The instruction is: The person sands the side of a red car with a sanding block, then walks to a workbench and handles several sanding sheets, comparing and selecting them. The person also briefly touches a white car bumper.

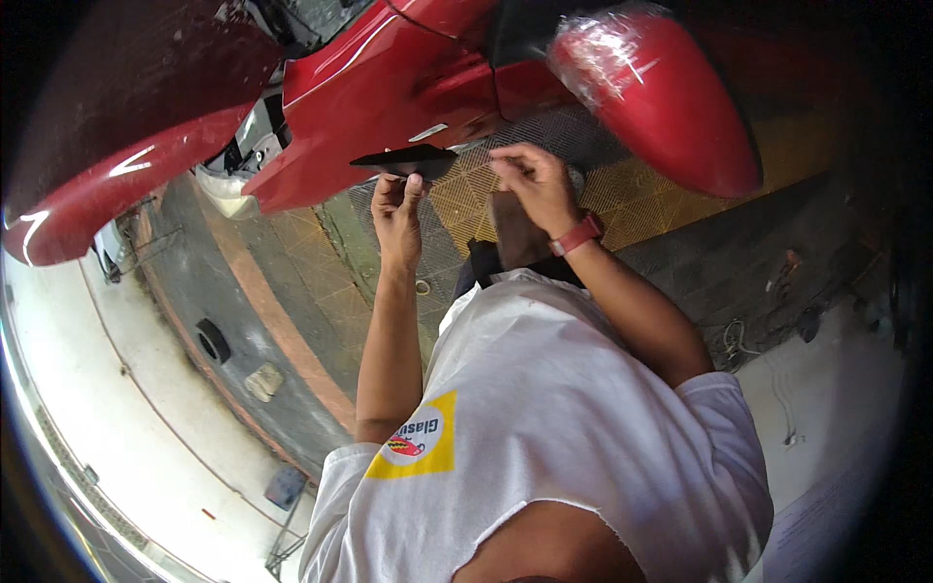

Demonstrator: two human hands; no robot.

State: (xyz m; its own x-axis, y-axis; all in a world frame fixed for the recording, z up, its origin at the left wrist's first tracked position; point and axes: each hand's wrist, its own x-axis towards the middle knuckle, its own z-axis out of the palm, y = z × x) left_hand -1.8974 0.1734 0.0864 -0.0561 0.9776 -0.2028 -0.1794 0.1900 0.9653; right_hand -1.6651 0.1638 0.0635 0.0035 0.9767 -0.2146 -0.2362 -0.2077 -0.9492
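My left hand [398, 209] grips a thin black piece [403, 155] by its lower edge, thumb on its face, in front of the red car body panel [374, 107]. To the right of that piece, my right hand [535, 180] is raised with its fingers loosely bent and apart, holding nothing that I can see. Below it shows a brown surface [515, 233] that I cannot clearly make out. A red mirror housing [671, 117] with crumpled clear film on one end is at the upper right.
A detached-looking dark red panel [117, 165] fills the upper left. The floor has patterned tiles [622, 214] and orange stripes [282, 321]. A black tyre-like ring [214, 340] and a pale lump [264, 381] lie at the left, near the white wall [97, 379]. Cables [739, 340] lie at the right.
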